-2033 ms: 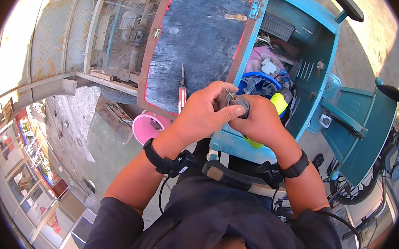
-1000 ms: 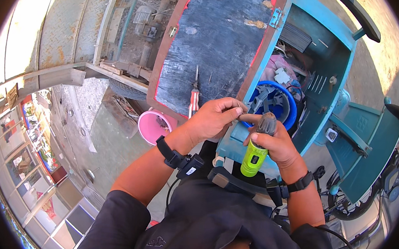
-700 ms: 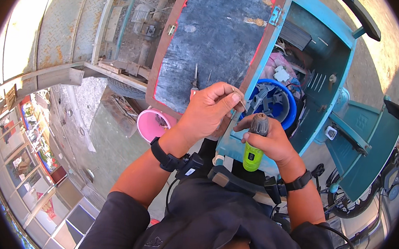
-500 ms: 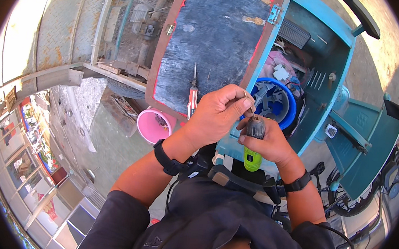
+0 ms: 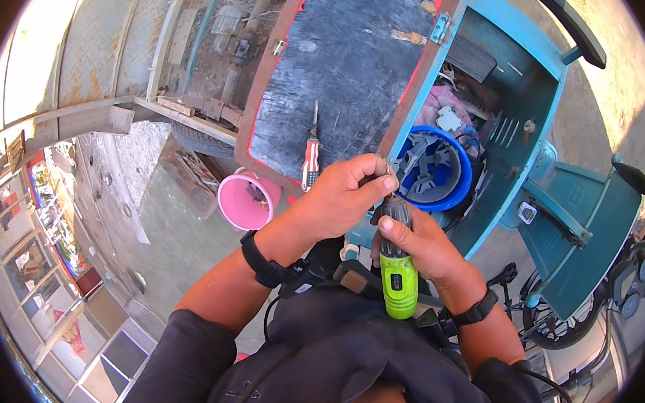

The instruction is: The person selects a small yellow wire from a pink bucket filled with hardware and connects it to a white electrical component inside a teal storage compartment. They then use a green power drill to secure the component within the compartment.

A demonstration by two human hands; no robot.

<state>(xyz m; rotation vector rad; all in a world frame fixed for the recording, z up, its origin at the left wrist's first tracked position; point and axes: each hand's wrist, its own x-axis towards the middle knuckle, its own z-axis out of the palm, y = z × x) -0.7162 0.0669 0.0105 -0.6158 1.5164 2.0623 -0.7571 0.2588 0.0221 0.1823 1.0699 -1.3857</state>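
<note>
My right hand (image 5: 421, 243) grips a lime-green and black power screwdriver (image 5: 396, 272), its green handle pointing back toward my chest and its dark nose pointing away. My left hand (image 5: 342, 195) pinches the tool's front end with thumb and fingers; what sits between the fingertips is hidden. Both wrists carry black bands. Just beyond the hands lies a blue hard hat (image 5: 433, 167), upside down inside a teal metal compartment (image 5: 527, 104). A red-handled screwdriver (image 5: 311, 159) rests on the dark board (image 5: 349, 60) left of my left hand.
A pink bucket (image 5: 247, 202) stands below the board's near corner. The board has a rusty red frame and lies over a vehicle frame with machinery (image 5: 229, 35) at the far left. Handlebars and gauges (image 5: 636, 256) show at the right. Pink cloth and small parts lie in the compartment.
The green tool has turned from a steep tilt to lying along my right hand, handle toward me. My left hand shifted from beside the tool onto its nose.
</note>
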